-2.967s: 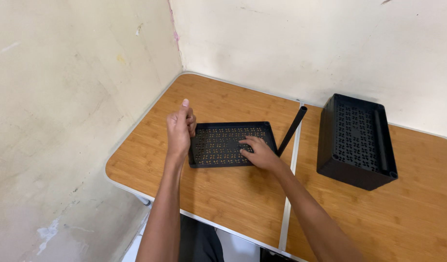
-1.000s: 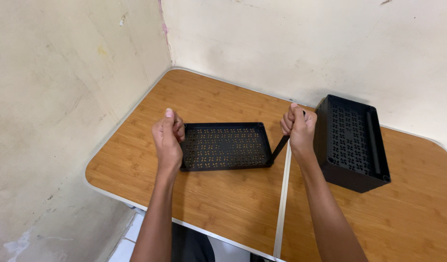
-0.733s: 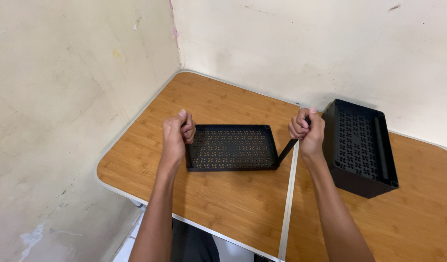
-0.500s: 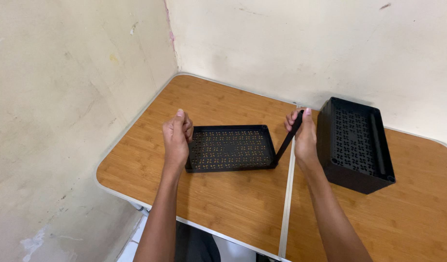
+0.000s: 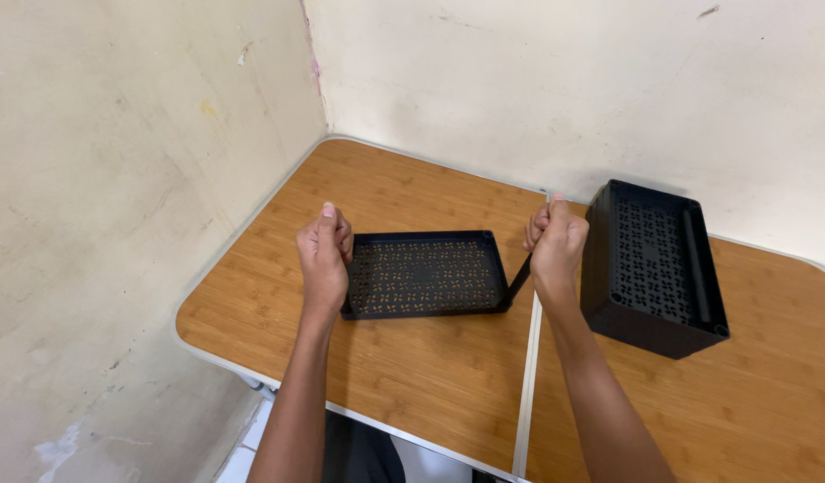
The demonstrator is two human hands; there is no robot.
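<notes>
Both of my hands are closed into fists: my right hand (image 5: 556, 243) grips a slim black plastic post (image 5: 520, 277), and my left hand (image 5: 323, 255) is clenched at the tray's left end, though I cannot tell what it holds there.

Largest under me is the wood-grain folding desk (image 5: 412, 376), with a pale metal seam running front to back, pushed into the corner of two cream plaster walls (image 5: 117, 179). Next comes the deep black perforated plastic crate (image 5: 654, 268), lying to the right of my right hand, its long axis running away from me; it bears no label that I can see. Then the shallow black perforated plastic tray (image 5: 426, 273) lies flat between my hands, long axis left to right. The post rises from the tray's near right corner, leaning up and rightward into my fist.
</notes>
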